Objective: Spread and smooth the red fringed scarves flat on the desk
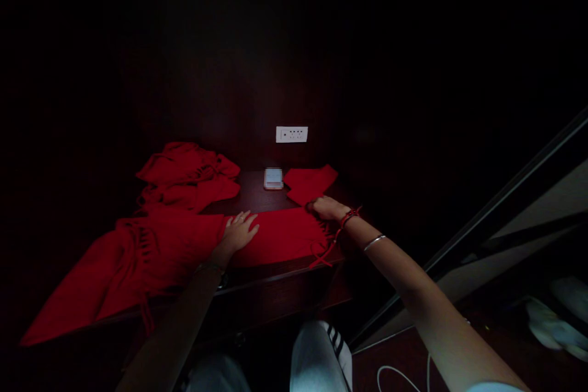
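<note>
A long red fringed scarf (280, 236) is spread along the dark wooden surface, reaching toward its front edge. My left hand (237, 233) lies flat on it, fingers spread and a ring on one of them. At the scarf's upper right corner, beside its fringe, my right hand (325, 207) is closed; its fingers appear to pinch the cloth, though the fingertips are partly hidden. Just beyond this hand sits a smaller folded piece of red cloth (310, 182). On the left, more red cloth (184, 162) is heaped behind the scarf, with loose folds and fringes showing.
A small light square object (274, 178) rests at the back of the surface, below a white wall socket panel (291, 134). A dark-edged panel (459, 245) slants along the right. Near my knees on the floor runs a white cable (397, 369). The surroundings are very dark.
</note>
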`<state>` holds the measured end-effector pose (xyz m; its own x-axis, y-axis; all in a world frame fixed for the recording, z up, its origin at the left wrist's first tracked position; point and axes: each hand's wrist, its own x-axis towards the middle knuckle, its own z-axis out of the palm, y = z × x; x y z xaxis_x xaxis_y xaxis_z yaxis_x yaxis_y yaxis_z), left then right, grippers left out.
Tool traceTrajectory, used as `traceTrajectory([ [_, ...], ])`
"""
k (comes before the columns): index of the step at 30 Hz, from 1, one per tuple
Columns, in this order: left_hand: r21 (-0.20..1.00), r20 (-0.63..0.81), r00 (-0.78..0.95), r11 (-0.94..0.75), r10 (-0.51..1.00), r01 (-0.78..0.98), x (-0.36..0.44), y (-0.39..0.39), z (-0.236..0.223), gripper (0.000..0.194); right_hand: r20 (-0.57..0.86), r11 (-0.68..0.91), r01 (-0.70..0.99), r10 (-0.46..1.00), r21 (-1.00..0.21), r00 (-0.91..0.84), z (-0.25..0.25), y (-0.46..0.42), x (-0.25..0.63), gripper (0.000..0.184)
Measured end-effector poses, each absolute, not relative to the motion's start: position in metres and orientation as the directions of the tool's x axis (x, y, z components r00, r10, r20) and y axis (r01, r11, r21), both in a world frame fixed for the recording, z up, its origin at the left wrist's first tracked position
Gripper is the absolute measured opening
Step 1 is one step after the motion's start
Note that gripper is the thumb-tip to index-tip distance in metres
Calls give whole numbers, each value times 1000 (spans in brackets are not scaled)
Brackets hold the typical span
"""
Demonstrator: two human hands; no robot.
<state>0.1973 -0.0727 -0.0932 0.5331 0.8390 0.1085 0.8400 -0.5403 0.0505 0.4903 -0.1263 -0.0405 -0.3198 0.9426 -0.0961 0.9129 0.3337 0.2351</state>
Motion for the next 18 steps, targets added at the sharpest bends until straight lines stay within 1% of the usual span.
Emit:
traceTrajectory([
  [2,49,108,534,-541,839,840,198,-73,-93,47,-68,215,938,977,271,-204,-34,-139,523,21],
  [3,50,107,533,-540,839,840,198,-72,-93,47,-24,152,949,988,276,-152,-30,-147,535,21],
  [5,54,107,532,-539,840,840,198,-71,-93,47,97,44,969,993,243,-69,-26,-161,547,21],
  [6,57,106,532,-539,840,840,198,-71,-94,46,160,30,978,985,204,-63,-25,-167,544,21],
  [7,59,104,532,-539,841,840,198,-70,-94,46,211,56,986,973,157,-89,-26,-172,535,21],
  [8,60,104,532,-539,841,840,198,-70,-94,46,255,122,987,956,107,-146,-29,-176,521,21],
  [9,61,104,534,-541,839,839,198,-70,-94,47,264,236,970,933,61,-244,-33,-180,503,21],
  [11,61,111,539,-547,835,835,197,-70,-95,47,220,497,867,851,-39,-478,-43,-187,466,23],
  [12,61,116,541,-550,833,833,197,-70,-95,47,173,594,800,800,-89,-575,-48,-190,450,23],
  [13,60,122,542,-551,831,832,197,-70,-95,46,139,634,765,773,-117,-619,-51,-193,437,23],
  [15,59,132,541,-552,830,832,196,-71,-95,45,73,648,749,761,-140,-645,-56,-197,428,25],
  [18,56,141,538,-550,831,833,196,-70,-95,45,-24,598,795,798,-98,-603,-54,-204,449,30],
])
